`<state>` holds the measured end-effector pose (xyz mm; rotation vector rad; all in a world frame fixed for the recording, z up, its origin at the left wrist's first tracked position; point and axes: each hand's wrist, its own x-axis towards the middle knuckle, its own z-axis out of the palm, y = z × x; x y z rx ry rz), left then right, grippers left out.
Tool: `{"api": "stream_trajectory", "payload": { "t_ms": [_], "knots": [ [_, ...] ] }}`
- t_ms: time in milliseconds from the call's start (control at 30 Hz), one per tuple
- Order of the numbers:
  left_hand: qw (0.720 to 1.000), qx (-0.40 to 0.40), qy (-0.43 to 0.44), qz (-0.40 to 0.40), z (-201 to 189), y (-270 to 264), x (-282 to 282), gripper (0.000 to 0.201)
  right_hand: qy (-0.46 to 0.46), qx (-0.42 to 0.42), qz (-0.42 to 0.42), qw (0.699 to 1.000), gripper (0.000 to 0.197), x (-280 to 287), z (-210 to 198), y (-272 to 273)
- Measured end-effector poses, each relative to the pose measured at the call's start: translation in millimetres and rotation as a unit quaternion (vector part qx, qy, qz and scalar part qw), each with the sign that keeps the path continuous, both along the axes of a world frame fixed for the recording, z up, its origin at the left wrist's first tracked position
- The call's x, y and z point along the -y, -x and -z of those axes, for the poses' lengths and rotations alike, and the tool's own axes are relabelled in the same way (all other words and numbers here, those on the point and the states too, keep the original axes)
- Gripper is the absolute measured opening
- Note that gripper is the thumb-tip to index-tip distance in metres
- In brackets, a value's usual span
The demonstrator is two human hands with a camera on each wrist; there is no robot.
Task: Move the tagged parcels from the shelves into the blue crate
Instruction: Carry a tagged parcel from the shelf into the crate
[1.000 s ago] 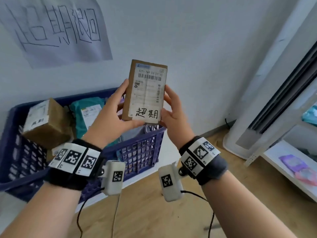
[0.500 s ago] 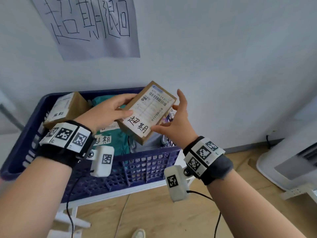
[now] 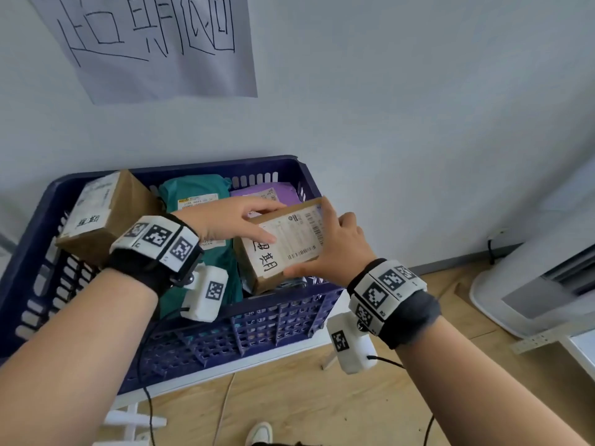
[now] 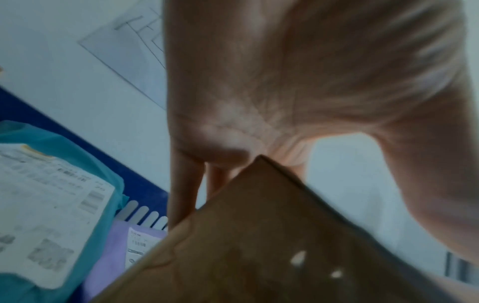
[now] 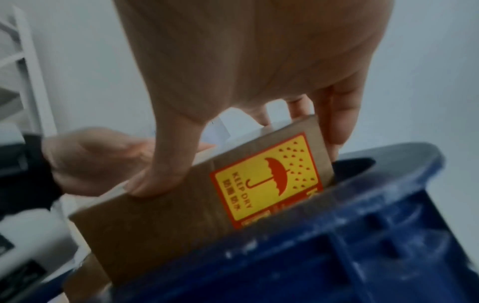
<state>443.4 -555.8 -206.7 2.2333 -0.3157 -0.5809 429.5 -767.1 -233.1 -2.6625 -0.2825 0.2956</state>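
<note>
A brown cardboard parcel (image 3: 289, 243) with a white label and a handwritten tag lies tilted in the right end of the blue crate (image 3: 257, 320). My left hand (image 3: 273, 222) pinches its far left corner, thumb across the label. My right hand (image 3: 314, 241) grips its right end, thumb on the near edge and fingers over the far edge. In the right wrist view the parcel (image 5: 160, 225) shows a yellow keep-dry sticker and dips behind the crate rim (image 5: 337, 246). In the left wrist view the parcel's underside (image 4: 259, 246) fills the lower frame below my palm.
In the crate lie a tagged brown box (image 3: 103, 217) at the left, a teal bag (image 3: 196, 194) and a purple bag (image 3: 267, 194). A handwritten paper sign (image 3: 154, 43) hangs on the wall above. A white appliance (image 3: 531, 284) stands on the wooden floor at the right.
Both hands have brought the parcel down from upright in front of the wall into the right end of the crate, tipping it flatter. Both hands have kept hold of it.
</note>
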Motion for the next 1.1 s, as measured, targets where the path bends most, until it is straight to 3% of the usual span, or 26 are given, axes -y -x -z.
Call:
{"api": "stream_trajectory", "payload": {
  "t_ms": [67,167,267,433,667,1100],
  "knots": [
    [0.996,0.031,-0.079,0.04,2,0,7,0.072,0.026,-0.007,0.001,1.0,0.14,-2,5,1],
    [0.968,0.059,-0.227,0.093,10,-2,14,0.121,0.061,0.002,-0.005,0.998,0.14,-6,10,0],
    [0.926,0.074,-0.353,0.114,15,-1,22,0.139,0.075,-0.005,-0.001,0.997,0.141,-11,13,-4],
    [0.901,0.122,-0.4,0.112,14,-4,32,0.136,0.094,-0.03,-0.028,0.995,0.135,-15,10,-14],
    [0.898,0.135,-0.397,0.137,8,-19,26,0.126,0.224,0.038,-0.163,0.96,0.098,-16,-12,-35],
    [0.899,0.122,-0.383,0.174,41,-6,31,0.114,0.375,-0.041,-0.253,0.891,0.095,-39,-4,-49]
  ]
}}
